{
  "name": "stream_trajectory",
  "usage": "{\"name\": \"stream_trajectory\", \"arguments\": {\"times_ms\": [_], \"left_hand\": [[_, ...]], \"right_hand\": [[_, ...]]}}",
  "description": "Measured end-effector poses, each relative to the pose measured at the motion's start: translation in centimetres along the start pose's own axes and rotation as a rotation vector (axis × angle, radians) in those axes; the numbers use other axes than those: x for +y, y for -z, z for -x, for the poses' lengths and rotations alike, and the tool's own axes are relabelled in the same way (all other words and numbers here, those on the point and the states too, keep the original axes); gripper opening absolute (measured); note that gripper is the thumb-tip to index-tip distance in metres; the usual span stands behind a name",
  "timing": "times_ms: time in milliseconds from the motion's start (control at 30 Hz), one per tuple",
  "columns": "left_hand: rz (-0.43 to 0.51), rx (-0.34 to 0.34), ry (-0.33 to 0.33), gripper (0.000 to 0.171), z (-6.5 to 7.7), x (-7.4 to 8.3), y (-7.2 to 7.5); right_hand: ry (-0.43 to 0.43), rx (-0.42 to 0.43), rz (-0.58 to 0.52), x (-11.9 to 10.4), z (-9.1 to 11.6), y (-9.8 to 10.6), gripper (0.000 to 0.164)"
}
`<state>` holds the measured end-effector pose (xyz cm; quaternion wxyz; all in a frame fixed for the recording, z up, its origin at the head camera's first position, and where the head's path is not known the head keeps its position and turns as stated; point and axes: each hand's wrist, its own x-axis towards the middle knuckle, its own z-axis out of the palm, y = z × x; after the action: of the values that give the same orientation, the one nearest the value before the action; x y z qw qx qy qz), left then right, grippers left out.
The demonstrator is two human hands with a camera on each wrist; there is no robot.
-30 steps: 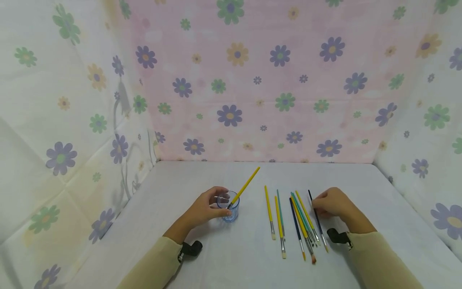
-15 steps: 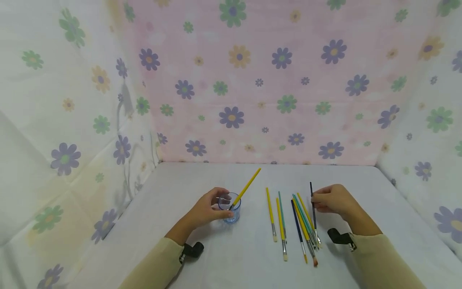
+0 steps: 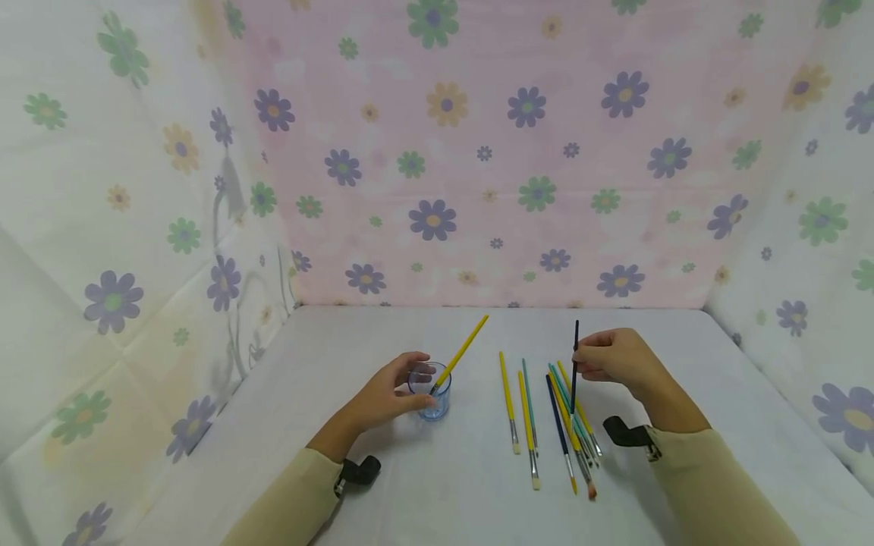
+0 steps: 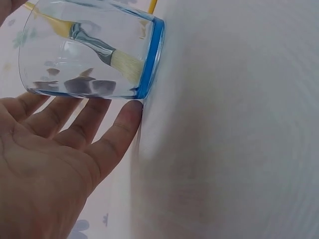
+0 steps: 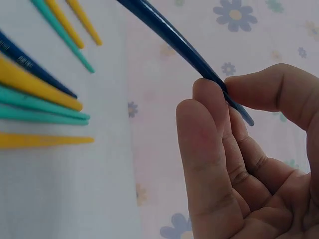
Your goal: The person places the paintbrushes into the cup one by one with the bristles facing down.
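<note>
My left hand holds a clear glass cup at the left of centre, thumb on the near side and fingers behind. A yellow-handled paintbrush leans in the cup. In the left wrist view its pale flat bristles rest by the cup's blue base. My right hand pinches a dark blue paintbrush near the handle's end, between thumb and fingers. That brush is held nearly upright, tip downward, over the loose brushes; in the right wrist view its tip is out of frame.
Several yellow, teal and dark blue paintbrushes lie on the white table, bristles toward me. A yellow brush lies at the left of the group. Flowered cloth stands behind and at both sides.
My right hand has lifted the dark blue paintbrush off the table and moved it leftward over the other brushes, turning it more upright. My left hand stays at the cup.
</note>
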<state>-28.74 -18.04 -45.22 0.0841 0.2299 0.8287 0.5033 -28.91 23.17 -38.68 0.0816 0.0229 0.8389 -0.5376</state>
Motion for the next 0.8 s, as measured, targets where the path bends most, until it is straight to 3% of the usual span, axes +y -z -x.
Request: {"name": "stream_trajectory", "arguments": {"times_ms": [233,800], "left_hand": [[0.053,-0.029,-0.037,0.063,-0.1,-0.5,0.2],[0.020,-0.004,-0.006,0.063,-0.1,-0.5,0.1]], "right_hand": [[0.029,0.009,-0.094,-1.8,-0.1,-0.5,0.053],[0.183,0.037,-0.256,-4.8,1.1,-1.1,0.050]]}}
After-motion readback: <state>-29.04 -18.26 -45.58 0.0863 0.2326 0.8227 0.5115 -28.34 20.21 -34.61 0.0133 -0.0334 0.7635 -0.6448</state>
